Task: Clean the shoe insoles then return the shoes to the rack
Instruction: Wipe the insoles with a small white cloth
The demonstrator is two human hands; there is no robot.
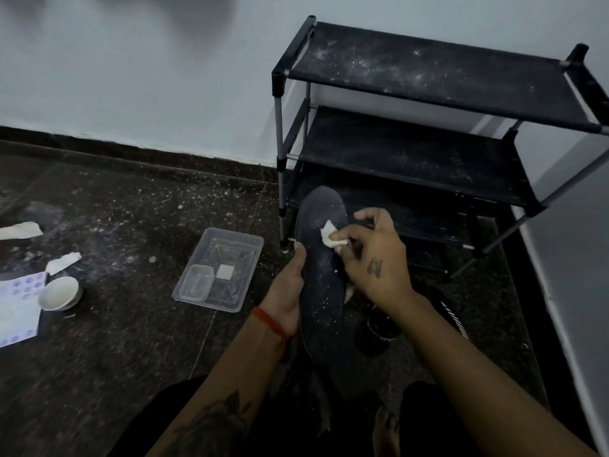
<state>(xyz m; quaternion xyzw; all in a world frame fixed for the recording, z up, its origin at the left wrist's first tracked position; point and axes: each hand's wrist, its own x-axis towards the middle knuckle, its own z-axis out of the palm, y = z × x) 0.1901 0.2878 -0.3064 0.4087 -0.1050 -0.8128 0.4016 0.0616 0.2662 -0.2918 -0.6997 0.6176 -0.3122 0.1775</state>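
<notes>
Now my left hand [290, 285] grips the insole [321, 258] while my right hand [372, 255] pinches a tiny wipe [331, 235], which could slip out if I rub hard.

The dark speckled floor [131, 341] is dusted with white specks. On it, at the far right against the wall, stands a black shoe rack [428, 133]. Near its left foot lies a clear plastic tray [245, 258]. At the left edge lie a white bowl [59, 293], a printed sheet [16, 311] and two paper scraps [62, 262].
</notes>
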